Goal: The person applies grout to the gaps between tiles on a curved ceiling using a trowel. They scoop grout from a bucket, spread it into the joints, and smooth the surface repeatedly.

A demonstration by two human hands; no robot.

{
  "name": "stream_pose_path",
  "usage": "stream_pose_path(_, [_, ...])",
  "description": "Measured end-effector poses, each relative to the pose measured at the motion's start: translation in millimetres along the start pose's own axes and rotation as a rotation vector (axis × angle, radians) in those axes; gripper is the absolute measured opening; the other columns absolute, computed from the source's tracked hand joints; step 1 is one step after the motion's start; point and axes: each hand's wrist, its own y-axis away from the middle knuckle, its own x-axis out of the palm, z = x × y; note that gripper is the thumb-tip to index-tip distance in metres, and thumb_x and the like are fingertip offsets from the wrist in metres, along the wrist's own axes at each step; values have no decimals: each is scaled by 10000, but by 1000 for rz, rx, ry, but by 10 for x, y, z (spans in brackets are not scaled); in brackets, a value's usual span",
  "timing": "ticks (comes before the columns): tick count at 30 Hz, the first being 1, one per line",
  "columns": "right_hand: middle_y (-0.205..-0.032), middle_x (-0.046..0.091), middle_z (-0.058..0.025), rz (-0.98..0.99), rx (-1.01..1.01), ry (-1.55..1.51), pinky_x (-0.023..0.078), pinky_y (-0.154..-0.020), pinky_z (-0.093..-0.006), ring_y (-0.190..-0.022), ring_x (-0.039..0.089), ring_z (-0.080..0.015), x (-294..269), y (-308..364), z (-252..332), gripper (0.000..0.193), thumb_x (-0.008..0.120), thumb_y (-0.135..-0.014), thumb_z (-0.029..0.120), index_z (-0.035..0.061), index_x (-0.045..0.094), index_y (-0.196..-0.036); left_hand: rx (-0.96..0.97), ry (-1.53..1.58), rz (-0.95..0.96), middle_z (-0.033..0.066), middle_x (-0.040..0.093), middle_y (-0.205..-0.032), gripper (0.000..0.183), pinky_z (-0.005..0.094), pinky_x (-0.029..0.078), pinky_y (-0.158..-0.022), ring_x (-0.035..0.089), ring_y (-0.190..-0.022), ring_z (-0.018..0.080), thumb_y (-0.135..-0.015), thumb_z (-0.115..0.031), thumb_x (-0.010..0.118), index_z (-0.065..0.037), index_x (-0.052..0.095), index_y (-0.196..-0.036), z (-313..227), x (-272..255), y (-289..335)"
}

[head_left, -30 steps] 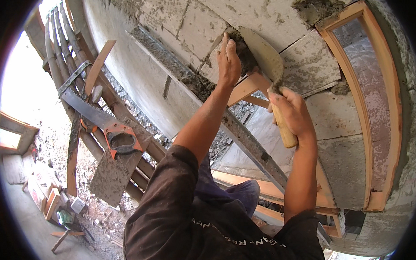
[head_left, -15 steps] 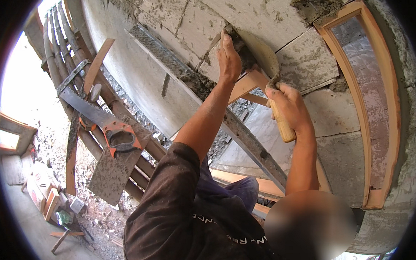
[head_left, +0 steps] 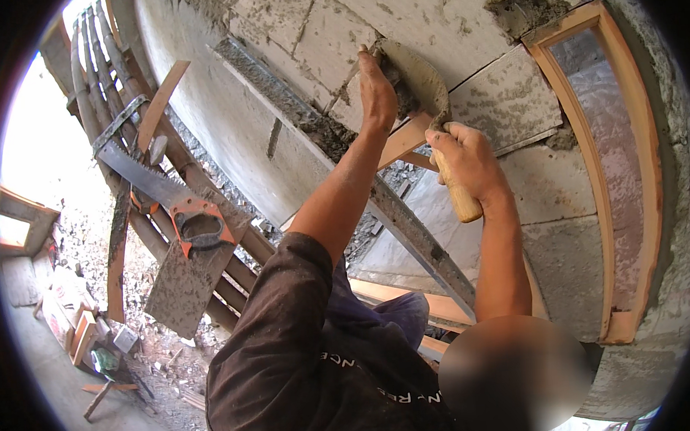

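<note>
My right hand (head_left: 472, 159) is wrapped round the wooden handle of a trowel (head_left: 422, 74). Its curved, mortar-smeared blade lies close against the block wall (head_left: 407, 23). On the left side of the blade, my left hand (head_left: 377, 96) is held edge-on with its fingers stretched out. Between the palm and the blade sits dark wet mortar (head_left: 403, 99), in a gap among the pale blocks. The left hand covers part of that gap, and whether it touches the mortar I cannot tell. Just below both hands is a wooden frame corner (head_left: 403, 141).
A long metal straightedge (head_left: 426, 251) slants below my arms, with mortar (head_left: 328, 136) along its upper part. At the right, a wooden window frame (head_left: 647, 167) is set in the wall. To the left, a handsaw (head_left: 150, 177) and a dirty board (head_left: 184, 293) rest on bamboo poles (head_left: 101, 80).
My right hand and the trowel have shifted a little left and up, bringing the blade nearer my left hand. The left hand's fingers have tipped slightly left.
</note>
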Motion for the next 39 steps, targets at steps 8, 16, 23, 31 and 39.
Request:
stream_pose_path(8, [-693,582,-106,6,26,5,478,-468,-291,-541,568,-153,-208,11,87,387,612,-840,339,-46,590,-814,5,-98,-158,216,242,-1508,867,426,203,-1125,235,-1400,329,-920,-677,133,-21,158,-1486,-72,95,34])
stream_pose_path(16, [-689,577,-79,16,65,-133,459,-467,-271,-532,551,-126,-461,396,-412,369,612,-852,344,-24,606,-869,15,-39,-303,178,219,-1527,874,439,172,-1131,199,-1411,322,-907,-705,153,-68,105,-1505,26,122,-70])
stream_pose_path(23, [-689,566,-64,13,50,-157,457,-466,-275,-534,546,-120,-366,686,-394,360,602,-865,337,-23,598,-873,80,192,-420,163,308,-1481,814,418,219,-1111,299,-1353,305,-932,-663,201,-65,203,-1484,31,184,94])
stream_pose_path(31, [-727,580,-63,5,70,-116,474,-491,-282,-564,559,-126,-469,710,-624,337,587,-872,326,-6,606,-929,100,401,-390,167,178,-1535,807,420,187,-1122,208,-1396,300,-941,-610,317,-30,177,-1485,116,339,411])
stream_pose_path(39, [-742,570,-35,-176,200,-302,455,-512,-267,-573,536,-105,-481,1944,-1414,277,573,-899,227,-16,603,-1027,809,-812,-322,219,396,-1408,527,436,259,-1098,352,-1329,321,-938,-396,513,6,502,-1278,-175,748,545])
